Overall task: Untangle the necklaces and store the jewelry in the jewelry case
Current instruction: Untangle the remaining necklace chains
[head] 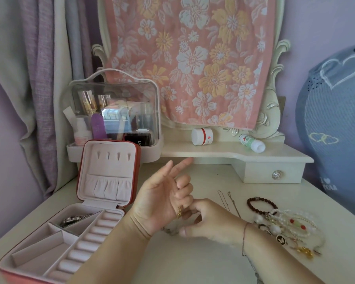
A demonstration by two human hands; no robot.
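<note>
Left hand: raised palm-up above the table; forefinger and thumb are straight, the other fingers loosely bent, and it grips nothing. It seems held up so the ring can be reached.
Right hand: fingertips closed in a pinch at the gold ring low on a left-hand finger, probably to slide it off for storing.
Chain under the hands: a thin necklace chain lies on the table just below both wrists, mostly hidden.
Jewelry case: open at the left, lid standing upright so the tray is within easy reach of the left hand.
Case tray: a silvery piece sits in the rear compartment; the front compartments and the ring rolls show nothing in them.
Case lid: hooks and gathered pockets, nothing hanging.
Unsorted pile: pearl and bead bracelets heaped at the right beside a dark bead bracelet.
Loose chains: two fine chains lie straight between the right hand and the pile, seemingly already freed.
Clear cosmetics box: behind the case, holding tubes and bottles.
Progress: early, judging by how much is outside the case.
</note>
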